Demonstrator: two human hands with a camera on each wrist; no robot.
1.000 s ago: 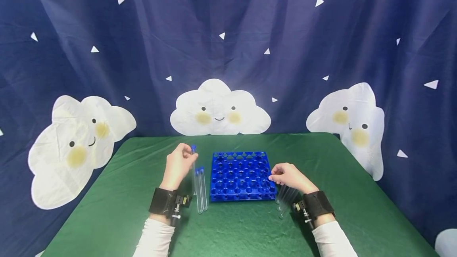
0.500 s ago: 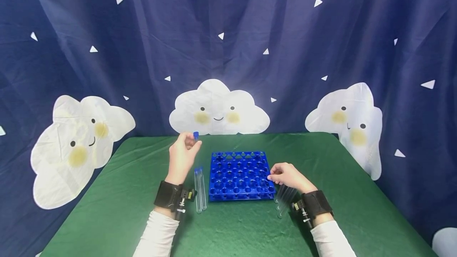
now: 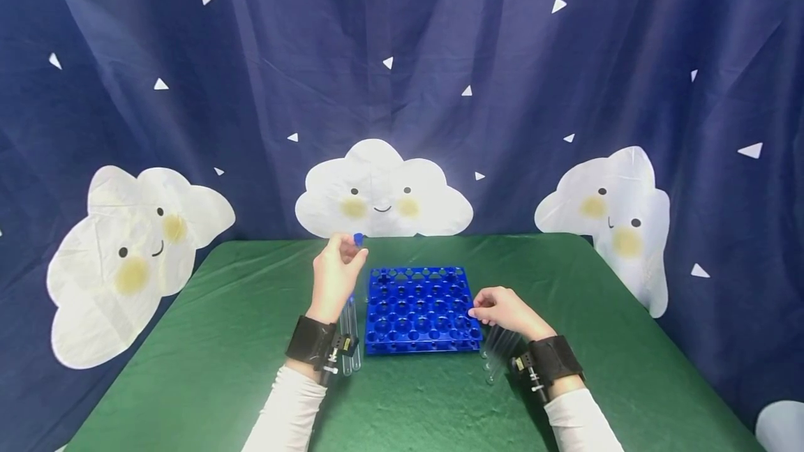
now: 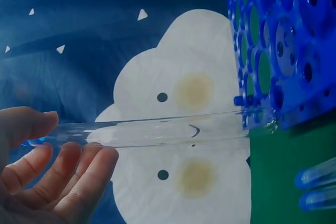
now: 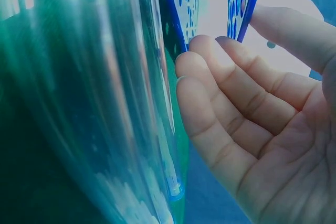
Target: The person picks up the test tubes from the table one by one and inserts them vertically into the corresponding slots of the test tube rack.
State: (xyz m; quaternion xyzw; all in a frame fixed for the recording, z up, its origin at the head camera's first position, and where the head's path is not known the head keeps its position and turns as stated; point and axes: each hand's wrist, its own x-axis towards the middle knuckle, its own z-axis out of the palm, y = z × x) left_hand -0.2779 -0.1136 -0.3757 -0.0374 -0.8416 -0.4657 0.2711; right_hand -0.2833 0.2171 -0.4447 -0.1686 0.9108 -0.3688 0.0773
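My left hand [image 3: 335, 276] pinches a clear test tube [image 4: 152, 132] near its blue cap [image 3: 359, 239], thumb on one side and fingers on the other. The tube is held raised and hangs down, its rounded end close to the blue test tube rack [image 3: 422, 323] in the left wrist view. At the rack's right side my right hand [image 3: 510, 310] grips the edge of its upper plate; in the right wrist view the thumb [image 5: 286, 30] lies on one face and the fingertips [image 5: 205, 45] on the other.
Two blue-capped test tubes [image 3: 350, 340] lie left of the rack, partly behind the left wrist. Several more clear tubes [image 3: 496, 351] lie right of it, beneath the right wrist. All rest on a green-covered table [image 3: 414, 403] before a dark blue curtain [image 3: 427, 19].
My left hand has lifted the capped test tube off the table from beside the other two, then carried it right toward the rack. The right hand has stayed at the rack's edge.
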